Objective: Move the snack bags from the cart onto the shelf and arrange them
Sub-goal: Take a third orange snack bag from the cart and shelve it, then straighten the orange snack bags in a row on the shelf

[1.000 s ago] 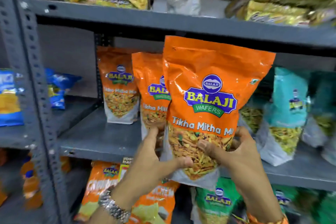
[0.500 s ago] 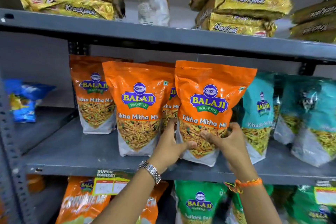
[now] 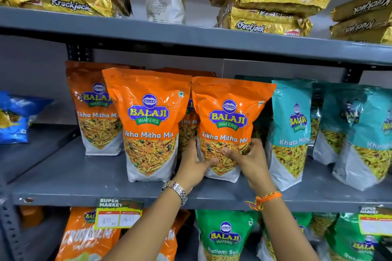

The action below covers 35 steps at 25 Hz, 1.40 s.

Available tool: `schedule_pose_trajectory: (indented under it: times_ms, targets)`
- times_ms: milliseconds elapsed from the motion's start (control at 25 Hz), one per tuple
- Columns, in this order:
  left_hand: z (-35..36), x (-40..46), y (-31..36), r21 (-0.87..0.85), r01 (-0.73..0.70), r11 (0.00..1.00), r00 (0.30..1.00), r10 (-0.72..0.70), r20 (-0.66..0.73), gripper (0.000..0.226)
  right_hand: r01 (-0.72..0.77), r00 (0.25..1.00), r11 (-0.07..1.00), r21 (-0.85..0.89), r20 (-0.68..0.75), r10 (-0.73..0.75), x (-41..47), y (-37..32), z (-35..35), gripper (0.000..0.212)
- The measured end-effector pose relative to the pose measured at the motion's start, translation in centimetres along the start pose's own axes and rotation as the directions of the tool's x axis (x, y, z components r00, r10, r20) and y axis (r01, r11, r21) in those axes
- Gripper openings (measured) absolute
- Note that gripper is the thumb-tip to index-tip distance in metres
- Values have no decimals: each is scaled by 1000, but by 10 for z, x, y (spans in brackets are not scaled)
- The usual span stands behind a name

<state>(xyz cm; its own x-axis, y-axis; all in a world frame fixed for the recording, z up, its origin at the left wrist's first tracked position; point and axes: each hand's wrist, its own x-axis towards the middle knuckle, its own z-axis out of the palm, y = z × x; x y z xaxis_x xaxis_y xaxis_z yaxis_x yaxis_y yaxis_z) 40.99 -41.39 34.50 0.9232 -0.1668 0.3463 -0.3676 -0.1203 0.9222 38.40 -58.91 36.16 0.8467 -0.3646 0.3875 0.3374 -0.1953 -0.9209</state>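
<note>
- On the middle shelf (image 3: 63, 178), an orange bag (image 3: 228, 125) stands upright near the front edge, base down on the shelf, between a second orange bag (image 3: 150, 125) to its left and a teal bag (image 3: 290, 133) to its right.
- Left hand (image 3: 194, 163): wrapped round the bag's lower left edge, thumb across the front window, fingers hidden behind.
- Right hand (image 3: 247, 159): wrapped round the lower right edge, thumb on the front, fingers behind. Both hands hold the bag low, just above its base.
- Risk, tipping: the grip sits low and the bag is tall. Judged from its stance, releasing before the base lies flat could let the top fall forward off the shelf.
- Risk, neighbours: the bag's upper corners touch or nearly touch the bags on both sides. A sideways push could topple the teal bag, which leans slightly.
- Risk, row behind: more orange bags stand behind. Pushing the bag further back could knock them over.
- Risk, misalignment: the bag stands slightly behind the second orange bag's front face; uneven release may twist its label off-centre.
- Cart: not in view.
</note>
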Motion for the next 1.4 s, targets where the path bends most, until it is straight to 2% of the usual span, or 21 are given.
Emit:
schedule_pose_trajectory:
  times_ms: [80, 200, 320, 440, 520, 600, 640, 720, 800, 880, 920, 1000, 1120, 1200, 1320, 1400]
  targets:
    - [2, 1, -1, 9, 0, 1000, 1000, 0, -6, 72, -4, 1000, 1000, -30, 3, 4, 2, 4, 1, 75]
    - [3, -7, 9, 85, -1, 996, 1000, 3, -25, 68, 53, 998, 982, -180, -31, -60, -8, -2, 4, 80]
    - [-12, -31, 23, 181, -66, 981, 998, 69, -8, 71, 134, 976, 955, -264, -131, -173, -32, -11, 16, 101]
    - [-60, -70, 32, 111, -83, 990, 997, 83, 3, 45, 154, 969, 963, -222, -157, -191, -68, -24, 40, 114]
    - [-108, -93, 37, 39, -91, 995, 985, 96, -142, 26, 255, 949, 962, -101, -164, -269, -97, -37, 66, 104]
    - [-158, -100, 35, -21, -102, 995, 936, 89, -342, 16, 394, 913, 909, 132, -167, -372, -123, -53, 98, 82]
    - [-185, -100, 31, -34, -103, 994, 897, 78, -434, 18, 423, 906, 876, 230, -128, -404, -133, -60, 119, 70]
    - [-235, -92, 17, -61, -80, 995, 826, 32, -563, 28, 404, 900, 872, 275, 50, -433, -146, -69, 166, 50]
    - [-273, -76, -3, -81, -9, 997, 773, -44, -633, 30, 336, 864, 916, 219, 316, -393, -147, -70, 214, 43]
    - [-299, -54, -24, -124, 80, 989, 740, -142, -657, 43, 295, 794, 952, 79, 535, -290, -138, -62, 264, 59]
    - [-306, -41, -31, -151, 119, 981, 738, -189, -648, 48, 306, 788, 952, -19, 567, -242, -130, -57, 287, 72]
    - [-315, -13, -38, -189, 177, 966, 774, -255, -579, 52, 286, 833, 947, -145, 526, -171, -109, -53, 329, 86]
    - [-320, 25, -32, -228, 239, 944, 811, -323, -487, 50, 101, 925, 959, -263, 379, 7, -82, -52, 369, 102]
    - [-323, 43, -28, -296, 210, 932, 843, -326, -428, 43, -18, 952, 948, -319, 284, 114, -70, -51, 382, 114]
    - [-329, 58, -27, -245, 170, 955, 901, -251, -353, 60, -52, 971, 948, -313, 206, 121, -56, -45, 388, 116]
    - [-332, 62, -29, -180, 170, 969, 914, -223, -338, 68, -55, 974, 966, -253, 201, 108, -48, -44, 388, 105]
